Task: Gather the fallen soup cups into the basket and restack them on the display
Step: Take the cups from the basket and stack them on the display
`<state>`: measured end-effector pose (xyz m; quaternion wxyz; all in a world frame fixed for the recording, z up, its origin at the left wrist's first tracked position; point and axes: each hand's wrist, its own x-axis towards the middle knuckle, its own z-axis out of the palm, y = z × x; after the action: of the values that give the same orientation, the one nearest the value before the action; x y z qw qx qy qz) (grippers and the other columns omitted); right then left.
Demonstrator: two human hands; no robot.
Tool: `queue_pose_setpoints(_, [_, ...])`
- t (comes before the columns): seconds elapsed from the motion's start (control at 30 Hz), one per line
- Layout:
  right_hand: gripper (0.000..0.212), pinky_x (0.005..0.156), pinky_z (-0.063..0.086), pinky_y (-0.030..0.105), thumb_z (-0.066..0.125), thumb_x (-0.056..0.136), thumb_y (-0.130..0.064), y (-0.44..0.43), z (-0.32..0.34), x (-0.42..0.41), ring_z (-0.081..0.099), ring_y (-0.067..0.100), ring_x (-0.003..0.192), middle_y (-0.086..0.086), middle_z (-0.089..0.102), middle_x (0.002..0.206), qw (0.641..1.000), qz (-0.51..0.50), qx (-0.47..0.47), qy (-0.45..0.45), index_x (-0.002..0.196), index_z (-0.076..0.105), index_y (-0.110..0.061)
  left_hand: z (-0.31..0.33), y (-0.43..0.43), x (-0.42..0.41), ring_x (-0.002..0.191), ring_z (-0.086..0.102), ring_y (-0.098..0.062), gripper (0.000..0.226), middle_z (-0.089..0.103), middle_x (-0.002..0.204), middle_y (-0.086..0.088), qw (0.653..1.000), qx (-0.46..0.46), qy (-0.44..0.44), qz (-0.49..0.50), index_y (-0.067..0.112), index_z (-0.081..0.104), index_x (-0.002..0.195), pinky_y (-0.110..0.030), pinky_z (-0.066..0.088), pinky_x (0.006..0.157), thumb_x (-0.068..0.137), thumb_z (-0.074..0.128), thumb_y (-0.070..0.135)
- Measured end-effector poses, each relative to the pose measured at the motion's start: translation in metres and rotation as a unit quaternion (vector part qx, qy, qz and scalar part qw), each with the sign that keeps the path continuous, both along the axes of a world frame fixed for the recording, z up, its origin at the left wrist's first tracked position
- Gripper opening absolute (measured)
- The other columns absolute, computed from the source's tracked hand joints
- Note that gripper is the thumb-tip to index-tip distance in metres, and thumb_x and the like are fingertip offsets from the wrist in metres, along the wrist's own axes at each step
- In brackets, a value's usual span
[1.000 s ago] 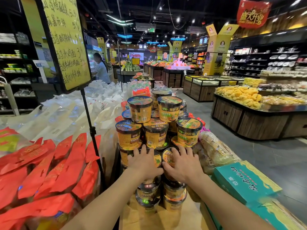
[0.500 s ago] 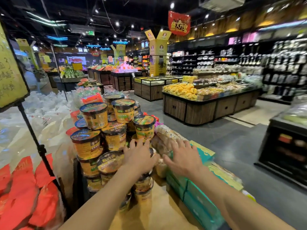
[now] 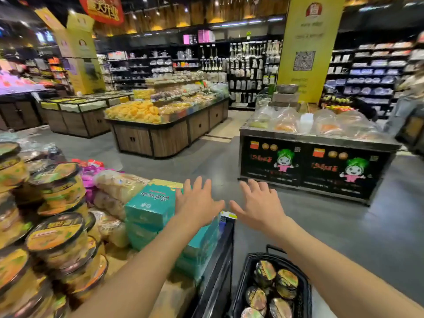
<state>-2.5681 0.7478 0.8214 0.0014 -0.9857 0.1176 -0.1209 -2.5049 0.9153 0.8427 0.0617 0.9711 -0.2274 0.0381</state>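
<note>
the display stand (image 3: 215, 281) at lower left has a black front edge and a tan top. on it, yellow soup cups (image 3: 57, 237) with dark lids stand stacked at the far left. just right of them lie clear bags of pale food (image 3: 119, 187), and beside those a stack of teal boxes (image 3: 149, 210) reaches the stand's right end. on the grey floor (image 3: 344, 226) next to the stand sits a black basket (image 3: 305, 294) with more cups inside.
</note>
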Motion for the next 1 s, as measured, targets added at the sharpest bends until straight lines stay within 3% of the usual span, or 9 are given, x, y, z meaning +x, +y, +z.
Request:
queue_pose_setpoints(0.13, [0.101, 0.104, 0.042, 0.048, 0.005, 0.077, -0.076, -0.065, -0.011, -0.004, 0.041, 0.034, 0.136, 0.007, 0.041, 0.157, 0.999, -0.046, 0.006, -0.005, 0.155, 0.035, -0.02, -0.009, -0.074, 0.006, 0.154, 0.014, -0.034, 0.084, 0.018, 0.169, -0.004, 0.998, -0.005, -0.011, -0.055, 0.023, 0.021, 0.162, -0.054, 0.02, 0.121, 0.095, 0.043, 0.07])
queue_pose_setpoints(0.3, [0.089, 0.106, 0.041, 0.052, 0.021, 0.092, -0.077, -0.139, -0.046, 0.009, 0.036, 0.037, 0.141, 0.01, 0.033, 0.163, 0.996, -0.082, 0.012, 0.009, 0.159, 0.029, -0.019, -0.035, -0.156, 0.021, 0.154, 0.015, -0.034, 0.084, 0.019, 0.169, -0.005, 0.996, -0.001, -0.017, -0.093, 0.022, 0.022, 0.162, -0.052, 0.022, 0.121, 0.096, 0.042, 0.07])
queue_pose_setpoints(0.4, [0.097, 0.106, 0.04, 0.052, 0.008, 0.084, -0.079, -0.168, -0.076, 0.011, 0.035, 0.038, 0.143, 0.01, 0.031, 0.164, 0.994, -0.096, 0.022, 0.04, 0.159, 0.027, -0.02, -0.065, -0.19, 0.026, 0.154, 0.015, -0.034, 0.084, 0.02, 0.169, -0.005, 0.995, 0.011, 0.008, -0.103, 0.022, 0.022, 0.161, -0.053, 0.023, 0.121, 0.096, 0.042, 0.071])
queue_pose_setpoints(0.47, [0.088, 0.107, 0.04, 0.053, 0.019, 0.092, -0.076, -0.186, -0.099, 0.012, 0.034, 0.037, 0.144, 0.01, 0.03, 0.165, 0.994, -0.099, 0.025, 0.049, 0.159, 0.026, -0.019, -0.089, -0.207, 0.029, 0.153, 0.018, -0.033, 0.083, 0.023, 0.168, -0.004, 0.995, 0.017, 0.016, -0.1, 0.022, 0.023, 0.161, -0.052, 0.025, 0.12, 0.096, 0.043, 0.07])
queue_pose_setpoints(0.57, [0.081, 0.108, 0.039, 0.054, 0.032, 0.098, -0.07, -0.205, -0.138, 0.009, 0.035, 0.038, 0.142, 0.011, 0.031, 0.163, 0.991, -0.102, 0.039, 0.078, 0.159, 0.026, -0.017, -0.134, -0.221, 0.034, 0.152, 0.02, -0.033, 0.082, 0.024, 0.167, -0.004, 0.994, 0.026, 0.043, -0.102, 0.022, 0.024, 0.161, -0.052, 0.025, 0.119, 0.096, 0.045, 0.068])
queue_pose_setpoints(0.87, [0.086, 0.104, 0.044, 0.059, 0.027, 0.091, -0.07, -0.21, -0.293, 0.001, 0.039, 0.041, 0.14, 0.017, 0.038, 0.16, 0.978, -0.127, 0.084, 0.141, 0.155, 0.036, -0.014, -0.297, -0.237, 0.038, 0.149, 0.025, -0.035, 0.08, 0.029, 0.165, -0.009, 0.981, 0.092, 0.111, -0.129, 0.018, 0.03, 0.157, -0.054, 0.032, 0.115, 0.095, 0.046, 0.065])
queue_pose_setpoints(1.0, [0.085, 0.104, 0.044, 0.06, 0.03, 0.091, -0.07, -0.201, -0.379, -0.008, 0.036, 0.041, 0.142, 0.016, 0.036, 0.16, 0.967, -0.136, 0.111, 0.182, 0.156, 0.032, -0.014, -0.385, -0.236, 0.033, 0.152, 0.02, -0.036, 0.081, 0.024, 0.167, -0.009, 0.972, 0.106, 0.157, -0.141, 0.018, 0.023, 0.161, -0.055, 0.027, 0.118, 0.097, 0.045, 0.063])
